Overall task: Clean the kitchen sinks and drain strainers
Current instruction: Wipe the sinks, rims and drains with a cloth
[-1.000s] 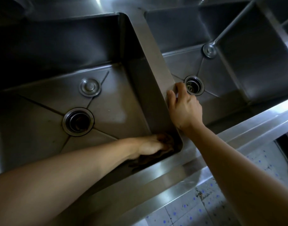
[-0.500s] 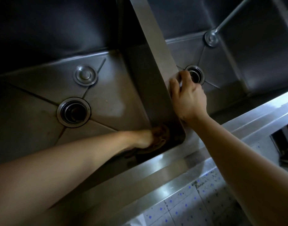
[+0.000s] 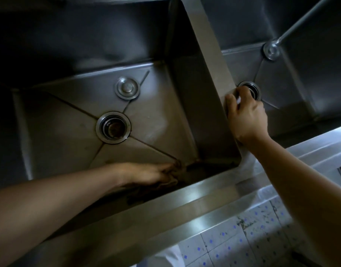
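L hand (image 3: 152, 173) presses a dark cloth (image 3: 173, 182) into L sink (image 3: 158, 132) at 5 o'clock of its drain (image 3: 113, 127), fingers curled on it; R hand (image 3: 246, 120) grips the divider (image 3: 210, 60), fingers hooked over.

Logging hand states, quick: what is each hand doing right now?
Left hand: presses a dark cloth into the sink corner.
Right hand: fingers curled over the divider.
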A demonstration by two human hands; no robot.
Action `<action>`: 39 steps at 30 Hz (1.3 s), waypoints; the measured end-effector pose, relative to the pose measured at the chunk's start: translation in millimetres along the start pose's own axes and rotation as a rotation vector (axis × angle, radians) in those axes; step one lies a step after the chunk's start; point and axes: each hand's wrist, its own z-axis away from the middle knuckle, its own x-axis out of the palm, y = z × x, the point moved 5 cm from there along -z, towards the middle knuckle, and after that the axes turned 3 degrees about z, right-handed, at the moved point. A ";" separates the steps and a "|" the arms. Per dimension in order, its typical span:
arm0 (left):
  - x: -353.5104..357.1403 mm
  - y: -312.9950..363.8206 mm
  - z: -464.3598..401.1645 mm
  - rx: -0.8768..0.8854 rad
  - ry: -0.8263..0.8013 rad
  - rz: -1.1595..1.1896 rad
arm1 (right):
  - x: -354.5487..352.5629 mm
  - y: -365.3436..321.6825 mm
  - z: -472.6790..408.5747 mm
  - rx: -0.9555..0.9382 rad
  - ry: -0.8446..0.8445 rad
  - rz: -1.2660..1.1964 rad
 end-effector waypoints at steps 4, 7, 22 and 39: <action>5.4 -6.9 38.5 0.007 0.053 0.077 | -2.4 -4.0 2.1 0.001 0.013 0.005; 4.7 -11.5 51.8 -0.025 0.088 0.108 | -2.6 -5.4 2.1 0.006 0.015 0.013; -1.1 -6.7 -13.8 -0.185 0.118 -0.225 | -2.4 -3.9 2.9 0.072 0.045 0.056; -20.9 -119.5 98.4 -0.436 0.136 -0.309 | 10.1 -31.9 29.9 0.245 0.026 0.215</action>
